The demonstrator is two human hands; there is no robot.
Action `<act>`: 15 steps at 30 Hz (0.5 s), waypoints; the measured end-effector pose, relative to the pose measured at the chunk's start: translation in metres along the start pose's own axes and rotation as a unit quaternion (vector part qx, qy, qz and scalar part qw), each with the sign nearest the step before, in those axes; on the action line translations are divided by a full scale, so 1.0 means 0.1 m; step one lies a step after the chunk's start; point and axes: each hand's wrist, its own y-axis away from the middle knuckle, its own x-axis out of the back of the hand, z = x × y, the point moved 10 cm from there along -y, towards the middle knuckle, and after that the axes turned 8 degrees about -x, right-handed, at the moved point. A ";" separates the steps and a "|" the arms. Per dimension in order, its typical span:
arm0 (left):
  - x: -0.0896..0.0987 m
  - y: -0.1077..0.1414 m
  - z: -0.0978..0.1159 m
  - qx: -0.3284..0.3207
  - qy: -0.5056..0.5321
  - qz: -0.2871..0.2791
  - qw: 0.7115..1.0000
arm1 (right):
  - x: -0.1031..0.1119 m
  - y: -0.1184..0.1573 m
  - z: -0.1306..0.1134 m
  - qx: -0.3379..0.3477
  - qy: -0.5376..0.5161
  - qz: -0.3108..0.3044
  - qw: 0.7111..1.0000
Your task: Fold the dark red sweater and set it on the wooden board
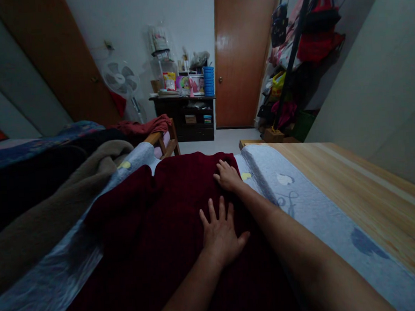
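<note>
A dark red garment (162, 224), sweater-like with a sleeve-shaped part reaching out to the left, lies spread over a light blue patterned sheet (302, 206). My left hand (221, 234) rests flat on the middle of the cloth, fingers spread wide and holding nothing. Further away, my right hand (228, 175) lies on the garment near its far right corner. Its fingers stretch forward over the cloth, slightly bent, with no fold visibly gripped. The near part of the garment is dark, and its lower edge runs out of view.
A brown blanket (72, 187) and dark cloths lie along the left. Bare wooden board (371, 187) borders the sheet on the right. Beyond stand a white fan (120, 78), a dark cabinet (166, 116) with items on it, a wooden door (243, 54) and hanging bags (320, 45).
</note>
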 end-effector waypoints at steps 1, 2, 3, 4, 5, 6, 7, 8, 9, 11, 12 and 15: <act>-0.01 0.00 0.00 0.002 -0.005 0.001 1.000 | -0.05 0.01 0.00 0.008 -0.002 -0.006 1.000; -0.02 0.00 -0.01 0.003 -0.009 0.002 1.000 | -0.10 0.01 0.04 0.006 -0.002 -0.013 1.000; -0.03 0.00 -0.01 0.002 -0.012 0.003 1.000 | -0.14 0.00 0.08 0.001 -0.001 -0.016 1.000; -0.04 0.00 0.00 0.001 -0.014 0.004 1.000 | -0.17 -0.02 0.13 -0.002 0.000 -0.017 1.000; -0.05 0.00 -0.01 0.000 -0.016 0.005 1.000 | -0.19 -0.05 0.17 -0.001 0.002 -0.015 1.000; -0.05 0.00 -0.01 0.000 -0.017 0.006 1.000 | -0.20 -0.08 0.19 0.003 0.004 -0.013 1.000; -0.05 0.00 -0.01 0.000 -0.018 0.007 1.000 | -0.20 -0.11 0.20 0.009 0.006 -0.009 1.000; -0.05 0.00 -0.01 -0.001 -0.017 0.009 1.000 | -0.19 -0.13 0.20 0.016 0.008 -0.003 1.000; -0.05 0.00 -0.01 -0.001 -0.016 0.011 1.000 | -0.17 -0.15 0.20 0.023 0.009 0.003 1.000; -0.04 0.01 0.00 0.000 -0.015 0.015 1.000 | -0.13 -0.16 0.17 0.031 0.006 0.022 0.999; -0.04 0.01 0.00 0.000 -0.015 0.015 1.000 | -0.10 -0.15 0.16 0.035 0.003 0.032 0.999; -0.03 0.01 0.00 0.001 -0.013 0.013 1.000 | -0.06 -0.07 0.14 0.040 -0.010 0.052 0.998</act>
